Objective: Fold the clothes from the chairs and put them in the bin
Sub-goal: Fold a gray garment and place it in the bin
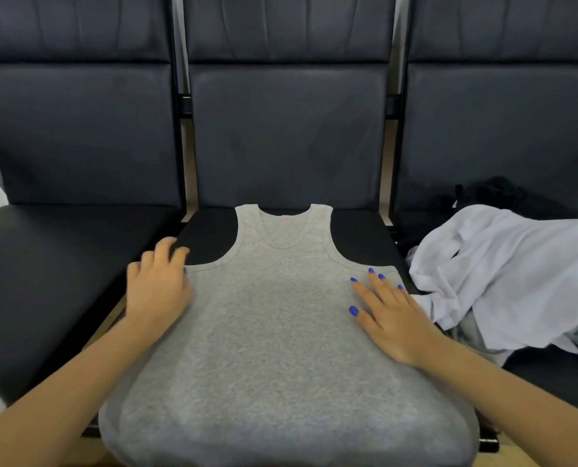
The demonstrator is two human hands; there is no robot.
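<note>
A grey sleeveless top (280, 332) lies spread flat, neck away from me, on the seat of the middle black chair (206, 237). My left hand (159, 284) is at the top's left armhole edge, its fingers loosely curled and blurred; whether it holds the cloth I cannot tell. My right hand (388, 315) rests flat on the right side of the top with its fingers straight and spread. No bin is in view.
A heap of white clothes (503, 271) lies on the right chair, with something dark (493, 193) behind it and a bit of grey cloth beneath. The left black chair (44, 264) holds nothing. Three tall black backrests stand behind the seats.
</note>
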